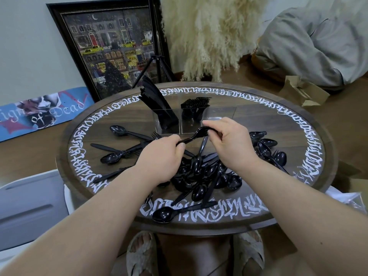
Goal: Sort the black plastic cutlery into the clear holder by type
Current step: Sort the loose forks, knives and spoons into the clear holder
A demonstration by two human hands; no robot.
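The right hand [231, 144] hides the fork's [191, 136] tines.

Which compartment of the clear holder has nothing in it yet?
The right-hand compartment of the clear holder, just beyond the right hand. The left compartment holds knives and the middle one holds forks.

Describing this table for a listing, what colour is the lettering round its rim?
White lettering on the dark brown table, clearest in the head view.

Glossy black plastic cutlery [199, 176] on a glass-smooth wooden table [258, 124].
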